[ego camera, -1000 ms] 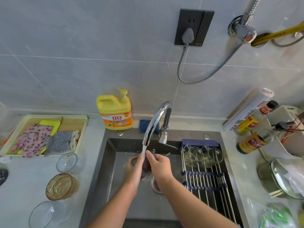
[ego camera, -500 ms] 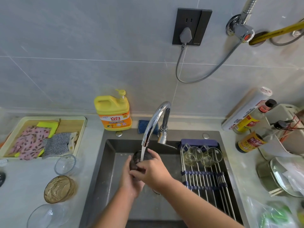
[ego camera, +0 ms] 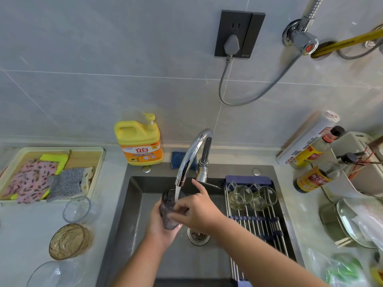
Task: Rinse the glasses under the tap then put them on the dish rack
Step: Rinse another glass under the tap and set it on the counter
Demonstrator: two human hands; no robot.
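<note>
Standing at the sink (ego camera: pixel 132 214), a person holds one smoky glass (ego camera: pixel 169 212) under the running tap (ego camera: pixel 192 152). Orientation: the mouth faces up towards the spout, base down towards the sink floor; the long axis is near upright, leaning a little to the person's left. The stream of water (ego camera: pixel 177 193) drops from the spout onto the glass at its rim. Left hand (ego camera: pixel 161 228): under and behind the lower half of the glass, fingers curled round it in a cupping grip, palm hidden behind the glass. Right hand (ego camera: pixel 200 212): on the glass's right side, thumb and lower fingers bent in against the wall at mid-height — the index finger alone is stretched straight, pointing at the tap's base and apart from the glass. The glass hangs above the basin, clear of the drain, left of the dish rack (ego camera: pixel 257 221). The rack spans the sink's right side; at its far end a clear glass (ego camera: pixel 240 195) and a second clear glass (ego camera: pixel 262 196) sit side by side, touching or nearly so. On the counter left of the sink, in a line from far to near: clear tumbler (ego camera: pixel 77 207), amber glass (ego camera: pixel 69 241), wide clear glass (ego camera: pixel 53 274) — all mouth up.
</note>
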